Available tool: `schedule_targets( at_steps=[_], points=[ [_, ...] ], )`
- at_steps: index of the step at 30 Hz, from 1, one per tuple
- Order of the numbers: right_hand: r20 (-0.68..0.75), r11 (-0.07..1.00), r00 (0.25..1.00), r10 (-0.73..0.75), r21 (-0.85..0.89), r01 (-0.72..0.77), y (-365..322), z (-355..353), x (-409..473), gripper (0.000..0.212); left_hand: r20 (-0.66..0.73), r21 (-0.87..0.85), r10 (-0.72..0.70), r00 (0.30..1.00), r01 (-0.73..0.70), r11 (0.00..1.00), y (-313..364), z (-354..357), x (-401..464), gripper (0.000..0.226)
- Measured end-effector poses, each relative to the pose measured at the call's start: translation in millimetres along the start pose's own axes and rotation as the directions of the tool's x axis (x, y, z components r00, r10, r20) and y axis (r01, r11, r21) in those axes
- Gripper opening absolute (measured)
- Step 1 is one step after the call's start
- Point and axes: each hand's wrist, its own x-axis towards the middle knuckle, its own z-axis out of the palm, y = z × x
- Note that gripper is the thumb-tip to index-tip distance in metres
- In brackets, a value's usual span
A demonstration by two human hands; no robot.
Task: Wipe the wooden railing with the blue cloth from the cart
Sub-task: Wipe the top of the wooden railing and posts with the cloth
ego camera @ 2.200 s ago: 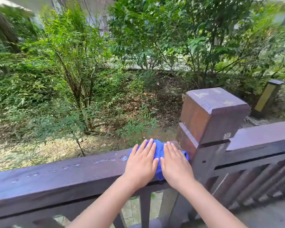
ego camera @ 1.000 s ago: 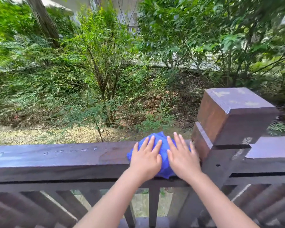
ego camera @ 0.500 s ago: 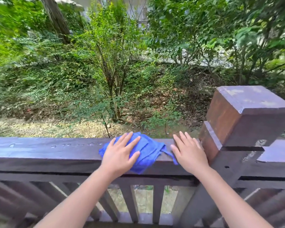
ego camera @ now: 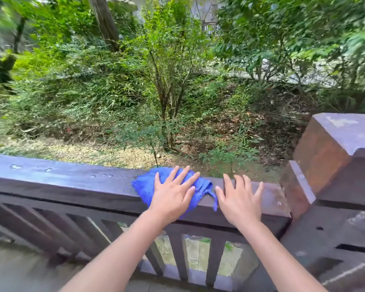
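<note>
The dark wooden railing (ego camera: 61, 180) runs across the view from the left edge to a square post. A crumpled blue cloth (ego camera: 143, 188) lies on its top surface, draped a little over the near edge. My left hand (ego camera: 173, 199) presses flat on the cloth with fingers spread, covering its right half. Just to the right, my right hand (ego camera: 238, 203) rests flat on the bare rail with fingers apart; a thin tail of the cloth hangs beside its thumb. No cart is in view.
A thick square post (ego camera: 333, 148) with a worn cap ends the rail on the right. Water drops (ego camera: 15, 166) dot the rail top to the left of the cloth. Vertical balusters (ego camera: 177, 253) stand below. Shrubs and a leafy slope lie beyond.
Both hands were together on the cloth beside the post. My left hand has since slid the cloth left along the rail, while my right hand came off it and stays nearer the post.
</note>
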Motion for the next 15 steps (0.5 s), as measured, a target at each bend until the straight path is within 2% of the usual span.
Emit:
schedule_targets(
  at_steps=[2, 8, 15],
  points=[
    [0.018, 0.999, 0.999, -0.048, 0.008, 0.048, -20.0, 3.6, -0.4, 0.055, -0.022, 0.016, 0.032, 0.999, -0.031, 0.999, -18.9, -1.6, -8.7, 0.047],
    [0.014, 0.98, 0.98, -0.198, 0.023, 0.198, -101.4, 17.6, -2.2, 0.063, -0.117, 0.017, -0.153, 0.981, 0.156, 0.988, -97.7, -11.7, -26.3, 0.049],
    [0.016, 0.967, 0.968, -0.251, 0.038, 0.25, -199.4, 35.1, 0.4, 0.065, -0.16, 0.016, -0.324, 0.932, 0.33, 0.944, -251.0, -35.0, -62.8, 0.052]
  ],
)
